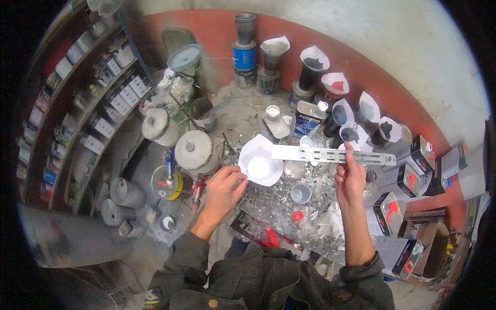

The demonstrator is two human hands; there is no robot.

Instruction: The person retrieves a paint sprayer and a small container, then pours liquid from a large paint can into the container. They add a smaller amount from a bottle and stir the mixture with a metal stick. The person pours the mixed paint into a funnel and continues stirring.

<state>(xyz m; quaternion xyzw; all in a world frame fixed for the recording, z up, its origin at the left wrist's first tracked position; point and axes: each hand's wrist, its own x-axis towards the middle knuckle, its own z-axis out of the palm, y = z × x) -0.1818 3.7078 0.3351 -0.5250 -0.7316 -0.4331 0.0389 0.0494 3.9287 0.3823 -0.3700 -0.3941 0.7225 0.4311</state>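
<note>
My left hand [221, 192] pinches the near-left edge of a white paper paint strainer [250, 151], a cone with white liquid inside. What supports the cone underneath is hidden. In my right hand [351, 180] is a long, flat, slotted mixing stick [323, 155], gripped toward its right end. Its white-coated left end reaches the cone's right rim; whether it touches the paper I cannot tell. Close by on the bench stand a clear plastic cup [300, 192] and a round open tin [294, 169]. A red cap [298, 216] lies nearer to me.
Dark cups topped with paper strainers [314, 58] line the back of the paint-spattered bench [268, 209]. A white-capped bottle [276, 124] and rectangular can [310, 119] stand behind the cone. Lidded pails [195, 151] are left, red-capped cans [388, 213] right, loaded shelves [85, 116] far left.
</note>
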